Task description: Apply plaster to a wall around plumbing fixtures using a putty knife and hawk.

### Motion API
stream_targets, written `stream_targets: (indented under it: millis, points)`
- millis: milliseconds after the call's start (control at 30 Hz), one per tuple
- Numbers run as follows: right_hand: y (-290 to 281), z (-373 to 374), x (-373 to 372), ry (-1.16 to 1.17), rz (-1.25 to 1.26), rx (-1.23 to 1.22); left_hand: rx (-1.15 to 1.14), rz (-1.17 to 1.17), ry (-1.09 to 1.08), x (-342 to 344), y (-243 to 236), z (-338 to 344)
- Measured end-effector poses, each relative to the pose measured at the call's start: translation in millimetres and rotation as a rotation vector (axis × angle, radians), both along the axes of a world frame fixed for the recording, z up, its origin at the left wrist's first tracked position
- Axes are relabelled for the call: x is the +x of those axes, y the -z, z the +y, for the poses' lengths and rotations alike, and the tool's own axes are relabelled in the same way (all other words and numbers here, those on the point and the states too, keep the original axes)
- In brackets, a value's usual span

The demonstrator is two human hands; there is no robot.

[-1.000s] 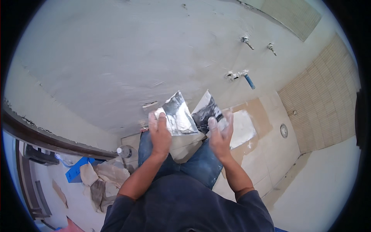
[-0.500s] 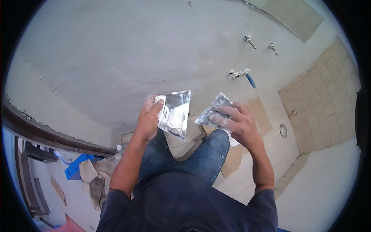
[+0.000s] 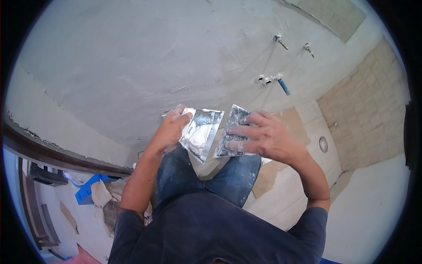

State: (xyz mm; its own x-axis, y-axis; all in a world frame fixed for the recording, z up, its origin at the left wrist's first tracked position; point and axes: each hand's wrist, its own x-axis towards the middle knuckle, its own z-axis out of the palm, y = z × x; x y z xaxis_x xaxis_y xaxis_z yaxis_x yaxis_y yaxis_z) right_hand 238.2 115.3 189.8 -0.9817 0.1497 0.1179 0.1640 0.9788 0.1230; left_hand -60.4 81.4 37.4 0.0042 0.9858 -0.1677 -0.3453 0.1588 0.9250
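Paste coats the metal blade clamped in the left hand; just rightward, across a narrow gap, the right hand has its grip closed on a second blade, their facing edges slanting nearly parallel, up and rightward.

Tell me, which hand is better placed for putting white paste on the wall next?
Probably the left hand: its metal plate carries a broad patch of white paste; the right hand holds a second plate, its visible face thinly smeared.
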Motion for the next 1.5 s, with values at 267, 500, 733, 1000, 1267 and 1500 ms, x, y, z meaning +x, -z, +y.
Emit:
stream_targets:
  millis: [267,500,733,1000,1267,1500]
  points:
    - [4.9,7.5,-8.0,-0.157,0.059,-0.058,-0.033,-0.058,0.472,12.3,-45.9,3.5]
    - [-3.8,29.9,26.1,0.166,0.357,-0.224,-0.008,0.002,-0.179,-22.3,-7.8,-22.4]
    - [-58.1,85.0,29.5,0.539,1.564,-1.089,-0.017,0.036,-0.218,-3.7,-16.5,-49.9]
    - [-81.4,156.2,13.1,0.595,1.855,-1.463,0.038,-0.129,-0.034,-1.4,4.5,-47.1]
    - [-102.0,193.6,3.8,0.727,1.751,-1.521,0.049,-0.136,0.018,0.4,-3.7,-41.8]
    - [-129.3,223.1,-15.3,1.037,1.640,-1.501,0.037,-0.180,0.016,-8.8,20.2,-44.9]
